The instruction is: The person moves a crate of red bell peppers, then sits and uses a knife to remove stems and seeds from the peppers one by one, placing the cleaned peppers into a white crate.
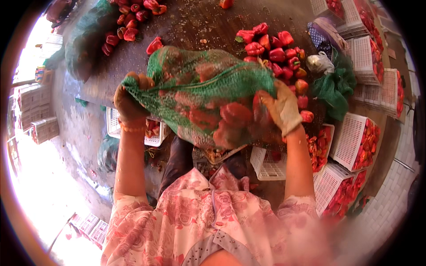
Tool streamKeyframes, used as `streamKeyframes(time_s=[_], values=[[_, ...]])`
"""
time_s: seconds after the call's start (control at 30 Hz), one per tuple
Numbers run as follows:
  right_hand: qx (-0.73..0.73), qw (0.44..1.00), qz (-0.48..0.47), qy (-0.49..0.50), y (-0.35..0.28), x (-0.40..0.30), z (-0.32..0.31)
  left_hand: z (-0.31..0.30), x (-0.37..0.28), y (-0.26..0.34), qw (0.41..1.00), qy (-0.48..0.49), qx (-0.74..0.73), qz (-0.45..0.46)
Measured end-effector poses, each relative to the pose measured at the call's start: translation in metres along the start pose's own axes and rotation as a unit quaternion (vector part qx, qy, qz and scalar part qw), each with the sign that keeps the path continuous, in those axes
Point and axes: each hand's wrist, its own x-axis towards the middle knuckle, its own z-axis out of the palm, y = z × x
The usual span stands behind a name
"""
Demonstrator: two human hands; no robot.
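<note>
A green mesh sack [206,96] full of red bell peppers spans the space between my hands, at the near edge of the table. My left hand [133,96], in a soiled glove, is closed around a bunched corner of the netting. On the other side my right hand [283,108], in a pale glove, grips the sack's right end, its thumb against the mesh. Through the netting several red peppers [236,114] show as blurred shapes. Loose red bell peppers [278,55] lie on the table just beyond the right hand.
The table [199,23] is strewn with seeds. More peppers [131,23] and another filled green sack [88,43] sit at the far left. Empty netting [336,86] lies at right. Crates of peppers [354,143] line the right side; a white crate [271,164] stands below the table edge.
</note>
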Motion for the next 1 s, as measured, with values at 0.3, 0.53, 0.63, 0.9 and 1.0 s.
streamKeyframes(time_s=[0.3,0.53,0.63,0.9,1.0], values=[[0.245,0.942,0.134,0.184,-0.064,-0.060,0.027,0.023,-0.035,0.029,0.986,0.113,0.111,0.050],[0.588,0.741,0.152,0.284,-0.139,-0.030,-0.079,0.125,0.027,0.052,1.000,-0.001,-0.008,0.018],[0.558,0.746,0.077,0.354,-0.179,-0.030,-0.129,0.184,0.046,0.078,0.982,-0.088,0.129,0.103],[0.412,0.782,-0.178,0.432,-0.256,-0.031,-0.250,0.301,0.019,0.158,0.815,-0.179,0.300,0.462],[0.392,0.778,-0.184,0.456,-0.268,-0.018,-0.257,0.294,0.056,0.165,0.430,-0.069,0.505,0.745]])
